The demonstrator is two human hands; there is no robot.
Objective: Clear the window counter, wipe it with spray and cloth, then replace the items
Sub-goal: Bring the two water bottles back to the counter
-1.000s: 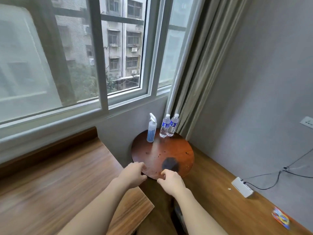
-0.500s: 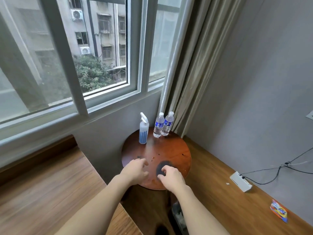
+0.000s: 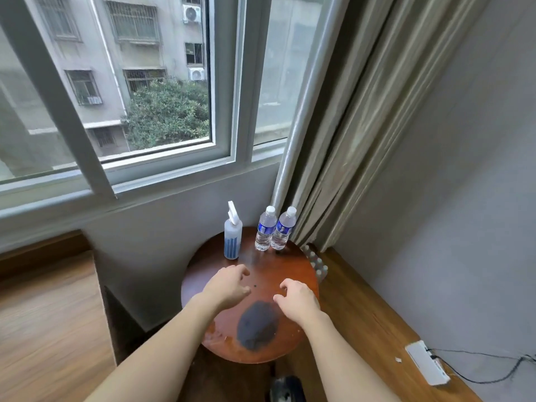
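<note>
From the head camera, one round table (image 3: 293, 265) of glossy reddish-brown wood stands in the corner under the window (image 3: 150, 82). On its far edge stand three bottles: one white spray bottle (image 3: 233, 237) with a blue-striped lower part, and two clear plastic water bottles (image 3: 274, 232) with blue labels and white caps, touching each other just right of the spray bottle. One dark grey cloth (image 3: 257, 329), soft and crumpled into a rough oval, lies on the near part of the table.

Two bare hands are over the table, between the cloth and the bottles. The left hand (image 3: 229, 285) has its fingers loosely bent and spread, holding nothing; the right hand (image 3: 298, 297) likewise has its fingers relaxed and curved, with nothing in its grasp. Whether either hand touches the wood cannot be told.

Beside the table's right rim several small capped tops (image 3: 316, 264) show, their lower parts hidden. A white power strip (image 3: 426, 362) with a dark cable lies on the wooden ledge (image 3: 362, 314) at right. A pleated beige curtain (image 3: 362, 111) hangs behind the water bottles.
</note>
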